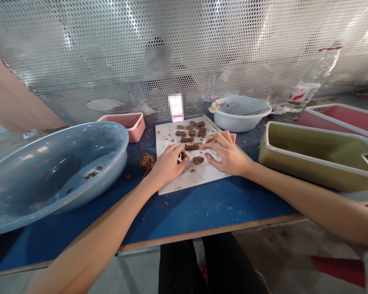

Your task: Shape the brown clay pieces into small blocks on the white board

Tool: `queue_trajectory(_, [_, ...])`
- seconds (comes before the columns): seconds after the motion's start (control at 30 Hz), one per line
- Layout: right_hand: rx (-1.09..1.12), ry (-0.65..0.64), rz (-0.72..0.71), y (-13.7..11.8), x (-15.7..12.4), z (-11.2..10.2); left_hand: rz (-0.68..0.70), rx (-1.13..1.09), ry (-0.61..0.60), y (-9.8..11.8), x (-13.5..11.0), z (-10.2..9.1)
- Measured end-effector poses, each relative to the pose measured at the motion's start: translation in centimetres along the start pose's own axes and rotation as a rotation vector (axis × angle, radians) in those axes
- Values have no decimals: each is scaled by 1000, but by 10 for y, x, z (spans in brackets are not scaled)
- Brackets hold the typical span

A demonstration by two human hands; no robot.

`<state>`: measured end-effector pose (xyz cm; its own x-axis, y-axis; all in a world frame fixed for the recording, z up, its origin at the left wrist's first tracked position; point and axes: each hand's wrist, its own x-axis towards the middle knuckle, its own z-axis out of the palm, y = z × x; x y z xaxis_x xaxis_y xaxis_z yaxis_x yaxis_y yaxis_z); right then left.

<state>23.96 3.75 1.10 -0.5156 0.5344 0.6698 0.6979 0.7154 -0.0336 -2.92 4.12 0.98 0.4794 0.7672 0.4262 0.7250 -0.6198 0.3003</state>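
A white board (171, 185) lies on the blue table, with several small brown clay pieces (192, 147) and crumbs across it. My left hand (169, 164) is over the board's left side, its fingers curled in a pinch around a small dark clay lump (180, 157), mostly hidden by them. My right hand (228, 155) hovers at the board's right side, fingers apart and bent, with nothing visible in it. Between the two hands lies a short clay piece (198, 160). A larger rough clay mass (147, 162) sits left of the board, partly behind my left hand.
A big blue basin (116, 163) stands at left, a pink container (137, 131) behind it. At right are a white basin (239, 122), an olive planter box (309, 167), a red box (322, 118) and a clear bottle (305, 92). A perforated metal screen (202, 53) closes the back.
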Motion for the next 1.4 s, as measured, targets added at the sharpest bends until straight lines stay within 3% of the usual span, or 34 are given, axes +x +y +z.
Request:
queue_trajectory(0.67, [-2,-20,6,1,-2,3,7,-39,58,2,1,-2])
queue_trajectory(0.87, [0,-18,-55,-4,-3,5,0,-248,136,12,3,-4])
queue_trajectory(1.13, [29,71,-55,-17,-2,6,-95,-641,56,36,0,-3])
queue_trajectory(1.4, [29,90,-96,-18,-3,3,-75,-686,17,35,-1,-4])
